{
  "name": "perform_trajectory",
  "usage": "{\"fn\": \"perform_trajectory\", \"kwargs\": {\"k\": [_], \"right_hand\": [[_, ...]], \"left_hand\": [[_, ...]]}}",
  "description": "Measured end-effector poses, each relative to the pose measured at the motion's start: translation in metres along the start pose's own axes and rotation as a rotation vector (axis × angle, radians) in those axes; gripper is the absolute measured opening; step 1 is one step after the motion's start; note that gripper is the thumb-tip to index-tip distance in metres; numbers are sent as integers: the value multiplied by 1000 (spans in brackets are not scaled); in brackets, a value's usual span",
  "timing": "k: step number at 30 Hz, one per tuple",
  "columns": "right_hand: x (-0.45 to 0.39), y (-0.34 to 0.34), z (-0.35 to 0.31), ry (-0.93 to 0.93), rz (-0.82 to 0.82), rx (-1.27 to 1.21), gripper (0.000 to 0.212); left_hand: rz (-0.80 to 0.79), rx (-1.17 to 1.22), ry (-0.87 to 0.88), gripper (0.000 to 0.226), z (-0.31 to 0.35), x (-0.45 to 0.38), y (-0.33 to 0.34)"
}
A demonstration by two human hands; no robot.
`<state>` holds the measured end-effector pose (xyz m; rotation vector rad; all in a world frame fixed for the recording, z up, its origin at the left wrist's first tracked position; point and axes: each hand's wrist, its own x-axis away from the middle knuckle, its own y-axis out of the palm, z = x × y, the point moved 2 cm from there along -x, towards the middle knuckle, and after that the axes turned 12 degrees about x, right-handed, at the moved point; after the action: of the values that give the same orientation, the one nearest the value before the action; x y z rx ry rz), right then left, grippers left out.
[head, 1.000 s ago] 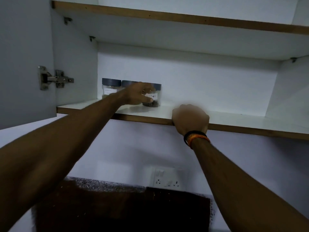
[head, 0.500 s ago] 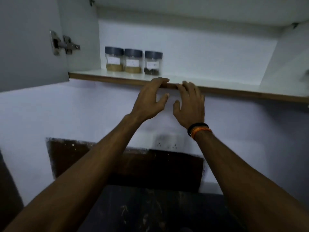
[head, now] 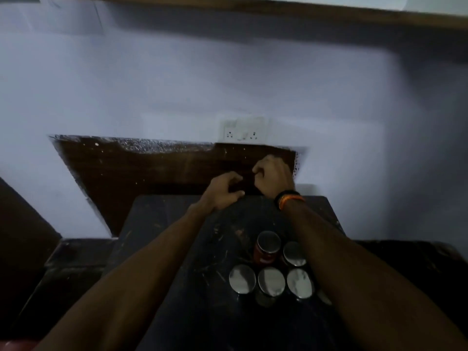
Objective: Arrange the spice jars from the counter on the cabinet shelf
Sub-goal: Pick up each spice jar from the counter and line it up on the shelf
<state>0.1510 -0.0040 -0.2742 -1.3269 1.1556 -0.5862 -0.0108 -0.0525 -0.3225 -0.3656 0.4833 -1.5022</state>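
Several spice jars with shiny grey lids stand grouped on the dark counter. One taller jar has red contents, with a jar to its right and a row of three in front. My left hand and my right hand hover side by side above the counter's far end, beyond the jars, fingers loosely curled and holding nothing. My right forearm partly covers the rightmost jars. Only the cabinet shelf's wooden front edge shows at the top.
A white double socket sits on the pale wall above a dark brown backsplash panel. A lower dark ledge steps down on the left of the counter.
Both hands have dropped from the shelf edge down to the counter's far end. My view has tilted down, so the three shelved jars are out of sight and the counter jars show.
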Motion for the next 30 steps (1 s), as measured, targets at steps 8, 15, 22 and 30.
{"fn": "perform_trajectory", "kwargs": {"k": [8,15,22,30], "right_hand": [[91,83,11,34,-355,-63,19],[155,126,7,-7,-495,-58,22],[192,159,-1,-68,-568,60,61],[202,176,-3,-89,-570,160,90]], "left_hand": [[-204,93,-252,28,-65,50,68],[-133,175,-343,14,-93,85,95],[-133,229,-475,11,-112,100,100],[-108,378,-531,17,-120,105,99]]}}
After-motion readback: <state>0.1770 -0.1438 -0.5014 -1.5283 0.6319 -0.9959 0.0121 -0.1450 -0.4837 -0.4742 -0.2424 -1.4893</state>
